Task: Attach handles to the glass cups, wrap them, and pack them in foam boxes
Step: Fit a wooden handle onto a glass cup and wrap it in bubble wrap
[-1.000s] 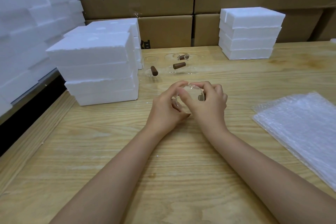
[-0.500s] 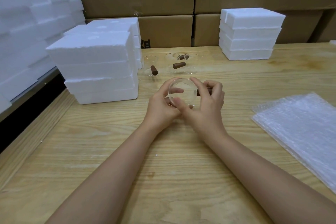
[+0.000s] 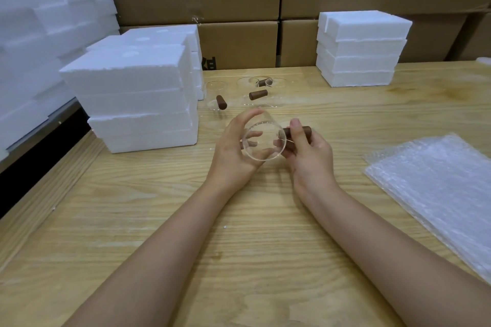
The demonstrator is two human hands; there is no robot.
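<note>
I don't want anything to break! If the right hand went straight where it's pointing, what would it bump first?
Probably the glass cup held by the left hand. The right hand, gripping the brown handle, points right at the cup's side. Depth is hard to judge, though.

Bubble wrap runs off the right edge of view.

The glass cup has been tipped up and its open mouth is now turned toward the camera, cradled in the left hand. The right hand has been drawn off to the right, and the brown handle, hidden a second ago, is now pinched at the cup's side.
</note>
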